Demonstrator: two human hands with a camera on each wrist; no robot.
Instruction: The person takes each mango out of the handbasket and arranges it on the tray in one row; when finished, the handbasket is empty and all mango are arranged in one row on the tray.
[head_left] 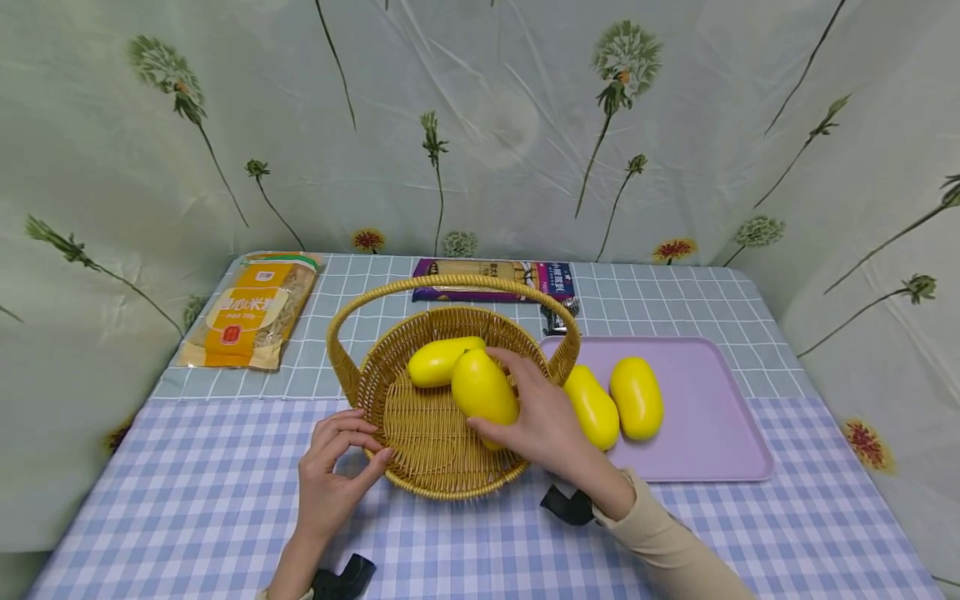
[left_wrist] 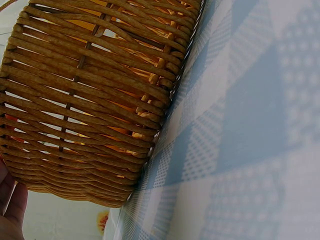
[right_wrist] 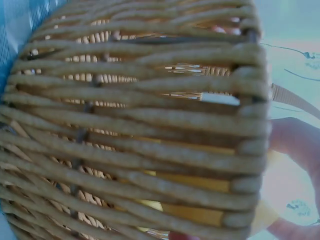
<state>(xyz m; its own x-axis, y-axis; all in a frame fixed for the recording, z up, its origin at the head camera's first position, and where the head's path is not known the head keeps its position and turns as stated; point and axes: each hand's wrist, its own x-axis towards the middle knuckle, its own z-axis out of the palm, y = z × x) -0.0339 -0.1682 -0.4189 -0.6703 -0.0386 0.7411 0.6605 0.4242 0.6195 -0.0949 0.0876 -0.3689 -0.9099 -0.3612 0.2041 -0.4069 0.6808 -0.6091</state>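
Observation:
My right hand [head_left: 543, 417] grips a smooth yellow mango [head_left: 483, 390] over the right part of a round wicker basket [head_left: 427, 487]. Another yellow mango [head_left: 442, 362] lies in the basket toward the back. A bit of yellow shows under the held fruit; whether it is a further mango I cannot tell. On the basket's front left rim, my left hand [head_left: 337, 467] pinches the edge between thumb and fingers. The left wrist view shows the woven side [left_wrist: 90, 115] close up. Through the weave [right_wrist: 150, 120] in the right wrist view, yellow fruit is partly visible.
A lilac tray [head_left: 720, 417] at the right bears two yellow mangoes [head_left: 636, 398]. An orange-labelled food bag [head_left: 251, 312] lies at the back left, and a purple noodle packet [head_left: 487, 279] behind the basket. The basket's tall handle [head_left: 450, 282] arches over it.

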